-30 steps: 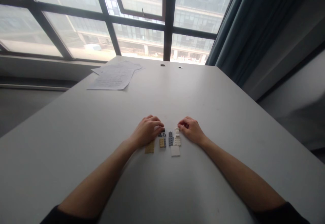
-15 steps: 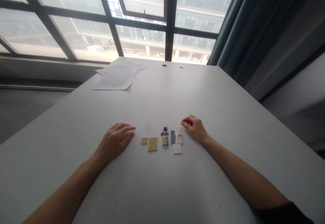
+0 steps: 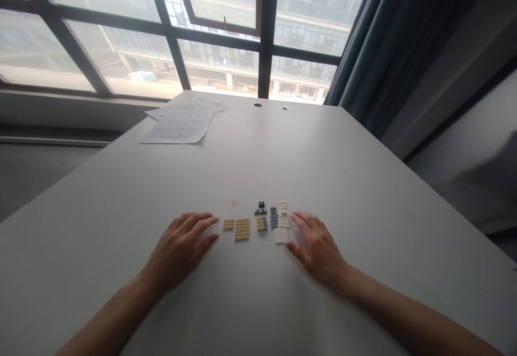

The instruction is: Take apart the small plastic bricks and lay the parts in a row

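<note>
Between my hands lies a small group of toy building bricks on a white table. At its left are a small tan plate (image 3: 228, 224) and a larger tan plate (image 3: 242, 229). A tan and grey piece (image 3: 262, 224) sits in the middle, with black pieces (image 3: 261, 208) just behind it. Beside these are a grey plate (image 3: 273, 218), white studded pieces (image 3: 284, 220) and a smooth white square tile (image 3: 280, 236). My left hand (image 3: 183, 240), fingers apart and holding nothing, is left of the small tan plate. My right hand (image 3: 317, 245) is open at the group's right edge, its thumb close to the tile.
Printed paper sheets (image 3: 181, 124) lie at the far left of the white table (image 3: 258, 167). Two small round holes are near its far edge. Behind stand a large framed window (image 3: 218, 49) and a dark blue curtain (image 3: 371, 60) at the right.
My right hand has come nearer and lower, its curled fingers spreading beside the white pieces. My left hand has shifted slightly closer to me. The view has turned a little; the bricks stay in place.
</note>
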`<state>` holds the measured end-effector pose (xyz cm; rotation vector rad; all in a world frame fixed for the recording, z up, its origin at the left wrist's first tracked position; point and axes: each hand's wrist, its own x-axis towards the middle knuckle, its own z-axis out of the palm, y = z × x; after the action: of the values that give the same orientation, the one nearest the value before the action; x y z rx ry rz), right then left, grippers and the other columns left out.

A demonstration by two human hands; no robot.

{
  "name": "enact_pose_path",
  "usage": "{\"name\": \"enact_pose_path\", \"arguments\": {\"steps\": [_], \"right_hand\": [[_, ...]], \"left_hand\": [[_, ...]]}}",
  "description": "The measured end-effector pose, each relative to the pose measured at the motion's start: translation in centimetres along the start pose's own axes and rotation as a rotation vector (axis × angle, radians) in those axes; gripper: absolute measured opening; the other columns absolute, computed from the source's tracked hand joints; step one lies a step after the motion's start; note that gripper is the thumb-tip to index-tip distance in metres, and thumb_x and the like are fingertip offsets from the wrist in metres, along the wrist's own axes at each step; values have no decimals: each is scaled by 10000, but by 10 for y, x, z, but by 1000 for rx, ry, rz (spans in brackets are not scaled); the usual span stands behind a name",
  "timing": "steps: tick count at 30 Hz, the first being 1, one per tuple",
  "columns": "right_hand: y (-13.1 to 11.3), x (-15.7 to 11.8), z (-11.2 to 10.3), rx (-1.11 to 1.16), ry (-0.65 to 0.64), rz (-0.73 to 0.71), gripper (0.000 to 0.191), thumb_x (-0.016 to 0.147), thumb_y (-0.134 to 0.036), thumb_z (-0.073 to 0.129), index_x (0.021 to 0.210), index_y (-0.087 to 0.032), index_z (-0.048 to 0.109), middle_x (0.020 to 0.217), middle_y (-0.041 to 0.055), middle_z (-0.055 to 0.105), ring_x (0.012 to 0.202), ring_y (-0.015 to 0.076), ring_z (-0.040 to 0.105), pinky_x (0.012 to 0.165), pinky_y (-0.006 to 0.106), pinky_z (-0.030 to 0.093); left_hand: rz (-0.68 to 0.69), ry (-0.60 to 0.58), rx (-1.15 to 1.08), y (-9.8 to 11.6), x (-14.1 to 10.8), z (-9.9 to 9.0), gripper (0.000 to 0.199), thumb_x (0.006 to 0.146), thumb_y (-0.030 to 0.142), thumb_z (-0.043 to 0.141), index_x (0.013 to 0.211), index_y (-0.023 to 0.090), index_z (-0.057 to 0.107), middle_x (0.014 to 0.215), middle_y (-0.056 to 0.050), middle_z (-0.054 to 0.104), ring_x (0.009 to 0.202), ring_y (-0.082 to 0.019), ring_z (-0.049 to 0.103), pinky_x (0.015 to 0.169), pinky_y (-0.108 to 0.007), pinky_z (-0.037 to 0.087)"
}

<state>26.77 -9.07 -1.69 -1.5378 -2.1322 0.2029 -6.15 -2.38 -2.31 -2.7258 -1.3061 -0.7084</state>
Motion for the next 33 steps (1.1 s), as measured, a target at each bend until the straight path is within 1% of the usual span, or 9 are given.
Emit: {"name": "enact_pose_path", "arguments": {"steps": [2,4,8,14,19,23,27,30,33], "right_hand": [[-15,-10,4,-68,-79,-27,713,873,-548,473,1403,-83,373,1410,187,428,1309,314,363,1087,478,321],[-26,-13,10,-109,-142,-46,832,854,-612,453,1438,-40,296,1475,208,328,1373,331,264,1126,486,258],[-38,-5,21,-123,-227,-61,915,843,-635,444,1474,-29,176,1536,212,139,1425,342,105,1151,508,183],[-39,0,25,-96,-315,-58,954,831,-650,455,1482,-31,131,1536,209,83,1429,339,58,1162,495,146],[-28,-16,14,-140,-344,-89,962,829,-651,462,1487,-45,107,1538,198,73,1429,336,53,1165,495,142],[2,-44,-5,-266,-343,-108,945,850,-650,420,1493,-74,36,1545,180,52,1432,320,60,1158,488,181],[58,-71,-30,-427,-292,-133,935,868,-638,390,1483,-98,-62,1547,164,87,1432,295,106,1152,470,209],[102,-81,-48,-526,-246,-106,931,875,-649,347,1470,-104,-117,1545,159,115,1429,283,131,1149,458,218],[128,-85,-59,-548,-245,-101,895,884,-647,312,1473,-132,-123,1550,135,114,1428,275,141,1150,445,224]], "left_hand": [[21,-8,0,0,1,1,315,885,373,513,1136,202,596,1130,-88,632,1040,-240,554,923,-402,431],[29,-16,-2,-2,0,1,319,883,373,514,1145,209,591,1142,-85,628,1049,-241,553,924,-399,430],[35,-31,-2,-4,-1,1,322,884,376,504,1148,213,587,1155,-84,625,1053,-243,557,926,-398,429],[37,-39,-8,-6,-1,2,324,880,394,503,1146,233,595,1144,-74,636,1052,-241,563,925,-390,433],[23,-68,-8,-9,-2,4,351,872,422,503,1162,243,587,1161,-72,631,1061,-245,561,921,-390,439],[23,-78,1,-11,-4,5,359,874,424,505,1178,243,569,1177,-75,619,1084,-250,542,937,-395,424],[25,-71,5,-12,-5,6,359,872,422,509,1181,247,562,1167,-67,622,1086,-250,538,933,-394,424],[25,-68,8,-13,-4,7,367,870,429,505,1189,255,555,1173,-63,621,1088,-250,541,932,-394,426],[25,-61,15,-14,-4,8,364,874,437,491,1184,257,554,1170,-69,619,1077,-255,546,927,-405,428]]}}
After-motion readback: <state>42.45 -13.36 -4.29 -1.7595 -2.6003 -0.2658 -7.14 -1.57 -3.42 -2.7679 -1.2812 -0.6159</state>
